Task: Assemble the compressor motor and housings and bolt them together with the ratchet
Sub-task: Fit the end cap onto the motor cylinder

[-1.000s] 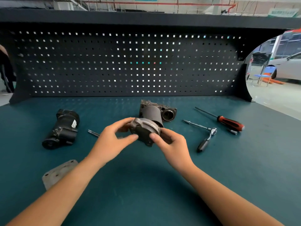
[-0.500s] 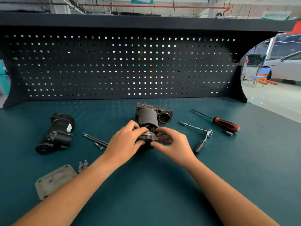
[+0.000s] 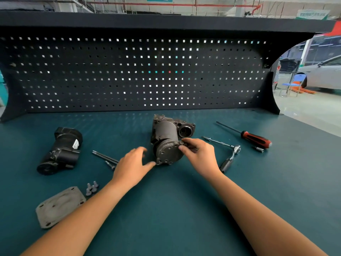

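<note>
A grey compressor housing (image 3: pixel 166 131) lies on the bench with a round grey end cap (image 3: pixel 168 153) seated on its near end. My right hand (image 3: pixel 198 154) pinches the cap's upper right edge with curled fingers. My left hand (image 3: pixel 132 166) is spread open just left of the cap, its thumb tip touching the cap's lower left rim. A black motor (image 3: pixel 61 151) lies at the left. The ratchet (image 3: pixel 229 154) rests to the right of my right hand. Long bolts (image 3: pixel 105 157) lie left of my left hand.
A red-handled screwdriver (image 3: pixel 255 138) and a small socket (image 3: pixel 259 149) lie at the right. A flat grey cover plate (image 3: pixel 59 206) and short bolts (image 3: pixel 92 187) sit near the left front. A dark pegboard (image 3: pixel 138 74) walls off the back of the teal bench (image 3: pixel 175 209).
The end cap, held up in both hands a second ago, now sits on the housing's near end. My left hand has let go and spread open; my right hand still pinches the cap's edge.
</note>
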